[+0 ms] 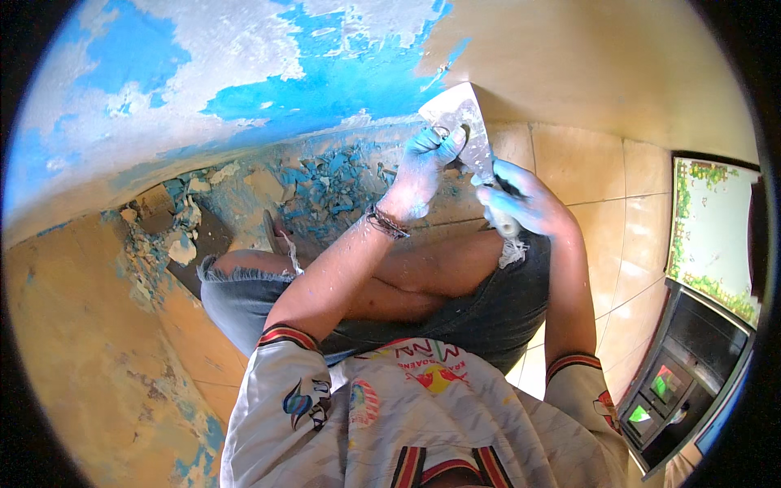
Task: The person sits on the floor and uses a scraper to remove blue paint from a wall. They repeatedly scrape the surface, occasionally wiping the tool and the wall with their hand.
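Note:
A wide metal scraper [479, 143] with a pale handle is held up near the corner of the wall, its broad blade pointing away from me. My right hand [525, 194], dusted pale blue, grips it where the blade meets the handle. Dusty too, my left hand [427, 161] pinches the side of the blade between thumb and fingers. A dark loop shows by that hand, its nature unclear. The wall [256, 91] beyond has bright blue paint, partly peeled to a whitish layer. Blue paint flakes [335, 177] are heaped at its foot.
Beige floor tiles [592, 171] run along the right, below a tan wall [598, 67]. Larger loose chips [183, 247] lie left of my crossed legs. A stained surface [79, 341] fills the far left. At the right edge stand a white patterned panel [711, 232] and a dark framed cabinet [683, 372].

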The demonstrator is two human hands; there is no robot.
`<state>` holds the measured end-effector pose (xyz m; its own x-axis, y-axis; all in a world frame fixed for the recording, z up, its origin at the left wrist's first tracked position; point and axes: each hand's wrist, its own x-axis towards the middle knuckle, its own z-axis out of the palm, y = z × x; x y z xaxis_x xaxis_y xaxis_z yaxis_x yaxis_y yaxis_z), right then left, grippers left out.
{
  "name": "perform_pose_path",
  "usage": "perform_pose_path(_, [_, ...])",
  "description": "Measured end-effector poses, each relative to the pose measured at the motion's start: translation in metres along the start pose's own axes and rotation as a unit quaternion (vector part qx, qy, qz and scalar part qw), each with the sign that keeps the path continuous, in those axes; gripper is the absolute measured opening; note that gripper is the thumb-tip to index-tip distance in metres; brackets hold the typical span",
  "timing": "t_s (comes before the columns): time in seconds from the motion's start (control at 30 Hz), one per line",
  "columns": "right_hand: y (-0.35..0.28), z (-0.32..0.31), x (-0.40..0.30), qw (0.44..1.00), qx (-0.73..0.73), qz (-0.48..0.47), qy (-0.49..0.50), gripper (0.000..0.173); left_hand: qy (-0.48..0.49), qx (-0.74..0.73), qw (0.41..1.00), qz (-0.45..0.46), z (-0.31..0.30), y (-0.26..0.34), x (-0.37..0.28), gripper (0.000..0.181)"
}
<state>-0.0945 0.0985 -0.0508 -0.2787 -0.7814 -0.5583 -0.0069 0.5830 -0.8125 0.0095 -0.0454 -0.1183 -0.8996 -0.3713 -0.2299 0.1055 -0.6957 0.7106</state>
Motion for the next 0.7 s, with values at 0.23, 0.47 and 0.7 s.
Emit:
perform_pose_path(0.23, [0.025,0.02,-0.012,0.98,0.057,-0.053,0.182,0.04,0.135,0.044,0.987,-0.079,0.01,0.011,-0.007,0.028])
perform_pose_path(0.47, [-0.007,0.021,-0.009,0.951,-0.18,-0.099,0.233,0.034,0.174,0.472,0.776,0.38,0.026,-0.001,-0.026,0.052])
perform_pose_path(0.7, [-0.005,0.008,-0.007,0.945,-0.13,-0.15,0.26,0.03,0.056,0.486,0.821,0.294,0.034,-0.002,-0.028,0.074])
